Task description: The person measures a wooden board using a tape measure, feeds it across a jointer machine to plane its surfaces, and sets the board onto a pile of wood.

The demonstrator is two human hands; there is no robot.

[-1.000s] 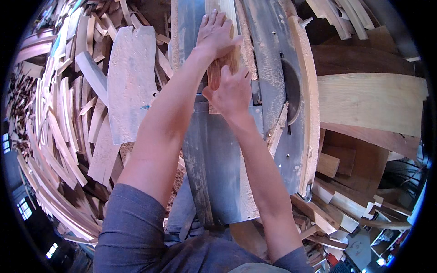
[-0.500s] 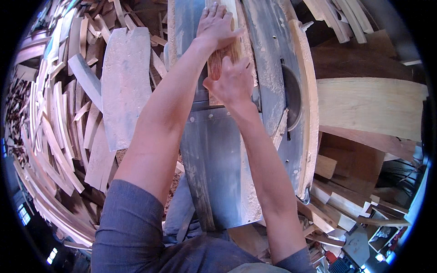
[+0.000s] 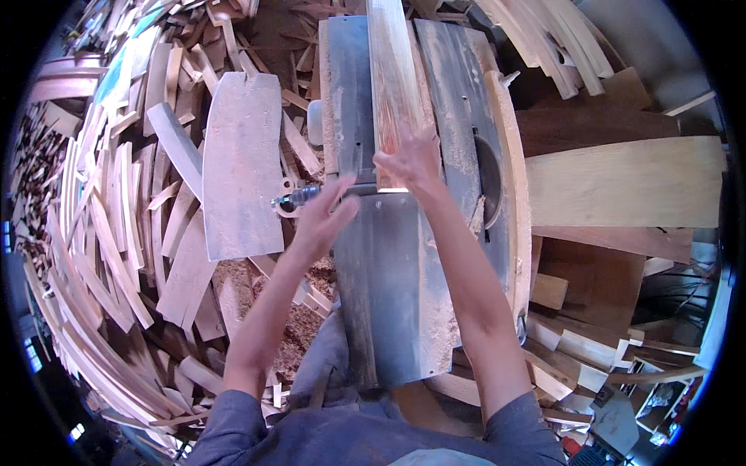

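A long wooden board lies lengthwise on the metal table of a jointer. Its near end rests by the dark cutter slot across the bed. On that end is my right hand, thumb at the left side and fingers toward the right edge, holding it. My left hand is off the board, over the left edge of the table and close to the cutter shaft's end. Its fingers are apart and nothing is in them; motion blurs them slightly.
Offcuts heap up along the left, with a wide dusty plank beside the machine. A sawdust-covered wooden fence runs along the table's right. Beyond it lie a pale broad board and stacked scraps.
My left hand has come off the board and drawn back toward me to the table's left edge. My right hand stays on the board's near end. The view has shifted.
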